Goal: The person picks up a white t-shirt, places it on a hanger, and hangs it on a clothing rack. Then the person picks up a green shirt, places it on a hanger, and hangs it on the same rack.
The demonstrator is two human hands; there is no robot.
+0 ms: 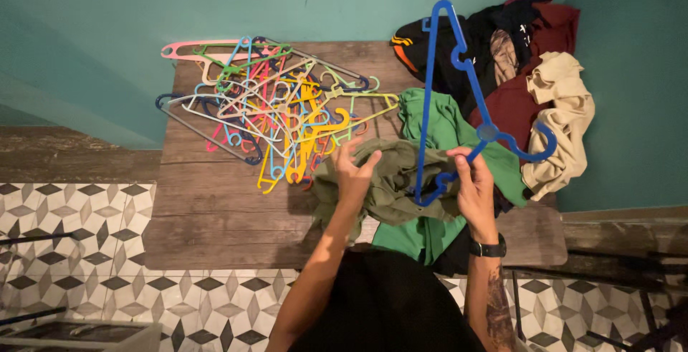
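My right hand (474,183) grips a blue plastic hanger (459,58) by its lower arm, holding it raised and tilted over the clothes. My left hand (352,173) holds a fold of an olive-green garment (390,180) lying on the wooden table (215,208). A bright green garment (437,126) lies under and beside the olive one. A black watch sits on my right wrist.
A tangled heap of coloured plastic hangers (276,105) covers the table's far left. A pile of black, maroon and beige clothes (534,72) lies at the far right against the teal wall. Patterned tile floor (79,251) is below, with a pale bin (79,334) at bottom left.
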